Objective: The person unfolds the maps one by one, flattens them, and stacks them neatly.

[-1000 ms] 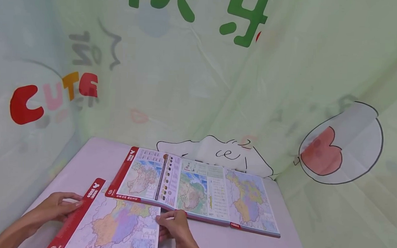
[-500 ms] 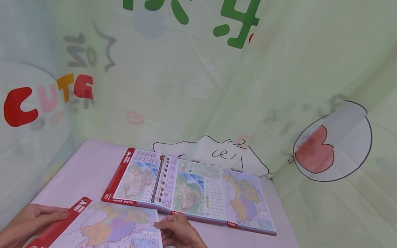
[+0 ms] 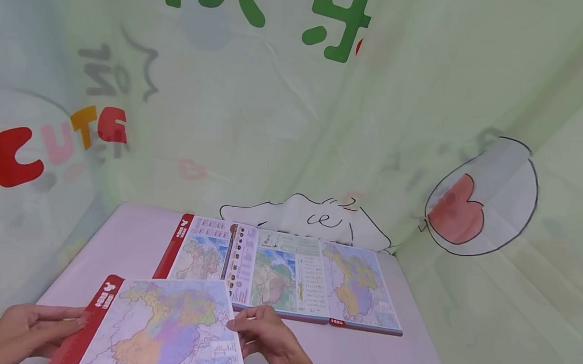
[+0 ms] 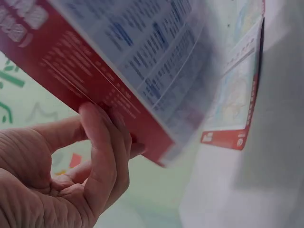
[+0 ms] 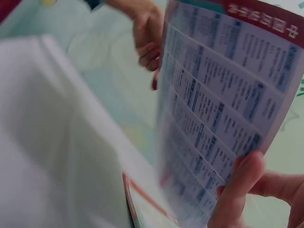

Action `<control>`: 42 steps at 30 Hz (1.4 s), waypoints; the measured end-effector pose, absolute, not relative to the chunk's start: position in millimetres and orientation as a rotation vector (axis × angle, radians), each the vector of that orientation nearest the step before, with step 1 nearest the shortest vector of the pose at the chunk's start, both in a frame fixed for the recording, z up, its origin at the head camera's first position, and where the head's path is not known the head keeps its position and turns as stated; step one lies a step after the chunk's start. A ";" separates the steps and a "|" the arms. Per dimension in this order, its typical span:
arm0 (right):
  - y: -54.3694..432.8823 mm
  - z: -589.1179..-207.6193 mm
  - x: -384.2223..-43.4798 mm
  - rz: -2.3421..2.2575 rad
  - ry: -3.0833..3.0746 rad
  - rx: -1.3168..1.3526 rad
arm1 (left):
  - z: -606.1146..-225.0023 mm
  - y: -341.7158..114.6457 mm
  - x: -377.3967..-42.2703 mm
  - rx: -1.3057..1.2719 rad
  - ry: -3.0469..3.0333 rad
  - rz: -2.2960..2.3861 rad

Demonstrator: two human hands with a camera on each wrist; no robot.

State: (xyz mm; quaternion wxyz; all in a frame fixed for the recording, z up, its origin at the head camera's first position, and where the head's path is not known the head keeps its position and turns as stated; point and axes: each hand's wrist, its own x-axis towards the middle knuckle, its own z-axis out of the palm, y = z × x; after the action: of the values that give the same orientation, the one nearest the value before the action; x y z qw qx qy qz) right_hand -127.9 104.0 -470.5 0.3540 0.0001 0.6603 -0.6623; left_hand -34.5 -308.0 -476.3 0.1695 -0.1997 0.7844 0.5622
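Both hands hold a folded map [image 3: 170, 328] with a red strip down one side and a multicoloured map printed on the face toward the head camera. My left hand [image 3: 31, 328] pinches the red strip, its thumb over the face. At the opposite side edge my right hand [image 3: 269, 336] grips between thumb and fingers. The wrist views show the back of this folded map [image 4: 142, 52], covered in small print. Beyond it lies another red-edged map [image 3: 168, 258], whose lower left part is hidden by the held one.
Two more maps continue the row on the pale pink table [image 3: 115, 245]: a middle map [image 3: 273, 280] and a right-hand map [image 3: 350, 286]. Printed green cloth [image 3: 255, 127] hangs close behind the table and along both sides.
The held map has come out from beneath the left map's lower edge, shifted left, and risen toward the head camera. It now overlaps that map from the front. Both hands keep their grip.
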 end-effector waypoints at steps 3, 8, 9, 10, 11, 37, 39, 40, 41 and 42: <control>104.5 -476.2 -131.9 -1.736 1.893 -0.011 | -477.0 -299.7 -47.1 -0.500 2.308 1.598; 110.5 -484.4 -146.0 -1.790 2.113 0.024 | -480.6 -281.1 -74.0 -0.474 2.384 1.675; 112.2 -485.8 -150.1 -1.802 2.141 0.044 | -481.5 -275.9 -80.1 -0.464 2.403 1.703; 114.1 -486.9 -154.0 -1.815 2.169 0.063 | -482.2 -270.3 -86.9 -0.460 2.430 1.714; 115.7 -487.4 -157.7 -1.817 2.204 0.080 | -483.4 -264.8 -93.3 -0.439 2.459 1.726; 118.5 -537.1 -242.6 -1.580 2.755 0.534 | -554.9 -173.8 -202.0 -0.538 2.747 1.710; 120.2 -545.3 -248.4 -1.567 2.778 0.541 | -555.4 -173.5 -203.9 -0.534 2.734 1.725; 121.1 -549.7 -250.9 -1.558 2.800 0.535 | -555.5 -173.6 -204.1 -0.534 2.729 1.729; 121.9 -554.8 -253.3 -1.542 2.827 0.523 | -556.3 -173.9 -204.2 -0.533 2.724 1.732; 122.7 -560.3 -254.9 -1.517 2.866 0.509 | -556.9 -174.0 -203.8 -0.532 2.718 1.734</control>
State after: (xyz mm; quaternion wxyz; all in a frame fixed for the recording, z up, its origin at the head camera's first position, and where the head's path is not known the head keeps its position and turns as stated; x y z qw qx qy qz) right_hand -254.9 122.7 -560.3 -0.0703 0.1547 0.8710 -0.4610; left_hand -203.8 -174.0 -556.9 -0.0628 -0.1626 0.8301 0.5296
